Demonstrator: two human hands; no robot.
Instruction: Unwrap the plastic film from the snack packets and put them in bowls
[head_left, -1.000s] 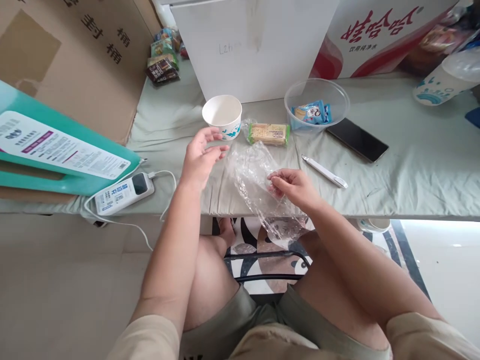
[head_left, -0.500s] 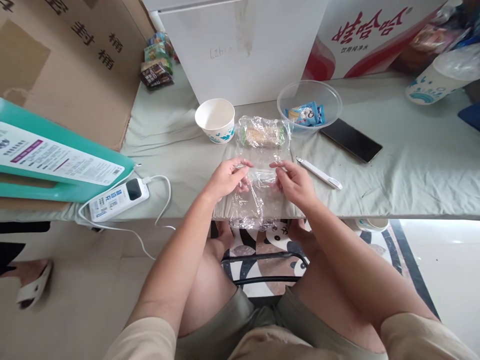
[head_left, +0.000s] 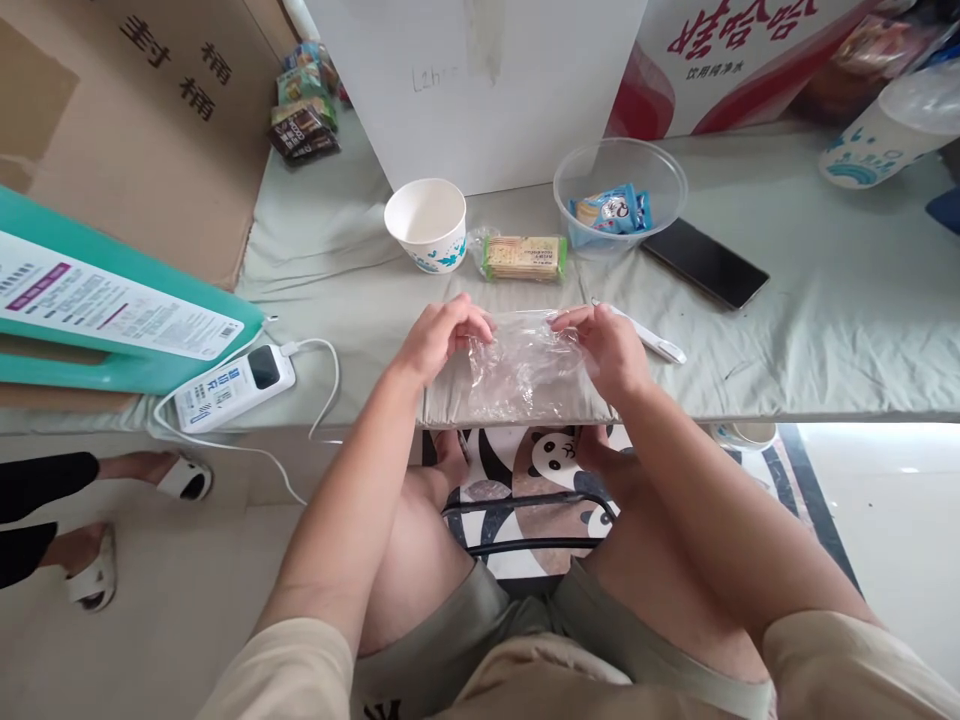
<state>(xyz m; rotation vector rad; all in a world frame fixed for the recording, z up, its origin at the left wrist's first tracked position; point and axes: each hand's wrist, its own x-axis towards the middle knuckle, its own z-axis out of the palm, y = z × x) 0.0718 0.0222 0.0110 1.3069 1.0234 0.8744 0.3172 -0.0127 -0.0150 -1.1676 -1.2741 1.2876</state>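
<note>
Between my two hands a clear plastic bag [head_left: 523,365] is stretched just above the table's front edge. My left hand [head_left: 447,338] pinches its left upper side, and my right hand [head_left: 604,345] grips the right upper side. Beyond the bag lies a packet of crackers [head_left: 525,258] in clear and green wrapping. A white paper bowl [head_left: 427,225] with blue print stands to the left of the packet. On the right, a clear plastic bowl [head_left: 621,200] holds blue snack packets [head_left: 609,211]. A white utility knife [head_left: 654,338] lies right beside my right hand, partly covered by it.
A black phone [head_left: 706,262] lies right of the clear bowl. At the left are a power strip [head_left: 234,388] with a white cable and a green jug [head_left: 120,320]. Boxes [head_left: 487,100] line the back. Another person's feet [head_left: 94,570] show on the floor at left.
The plastic bag no longer covers the cracker packet; it has come nearer to me and is bunched between my hands. My hands have moved slightly apart. The other person's feet have shifted right.
</note>
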